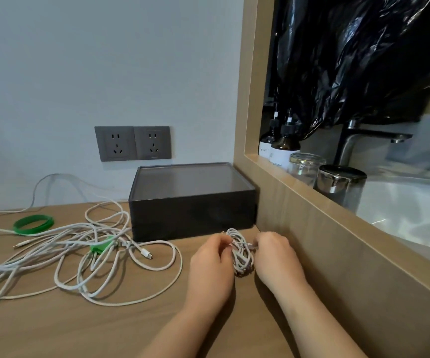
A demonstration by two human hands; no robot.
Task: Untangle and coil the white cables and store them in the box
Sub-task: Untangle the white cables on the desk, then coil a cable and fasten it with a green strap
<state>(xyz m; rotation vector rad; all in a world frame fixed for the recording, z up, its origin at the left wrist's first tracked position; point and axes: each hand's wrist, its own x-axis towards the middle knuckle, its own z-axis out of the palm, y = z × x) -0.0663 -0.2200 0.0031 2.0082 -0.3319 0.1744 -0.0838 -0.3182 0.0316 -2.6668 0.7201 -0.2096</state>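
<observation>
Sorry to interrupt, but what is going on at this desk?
A person holds a small coiled white cable between the left hand and right hand, seemingly fastening it, just in front of the closed dark grey box. A tangle of loose white cables lies on the wooden desk to the left, not yet sorted.

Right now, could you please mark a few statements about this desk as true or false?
The box is open. False: its lid is on.
The left grip and right grip both hold the coiled cable. True.
A green ring lies left of the box. True.
Every cable is coiled. False: a tangle lies loose on the desk.
A plug sits in the wall sockets. False: both are empty.
</observation>
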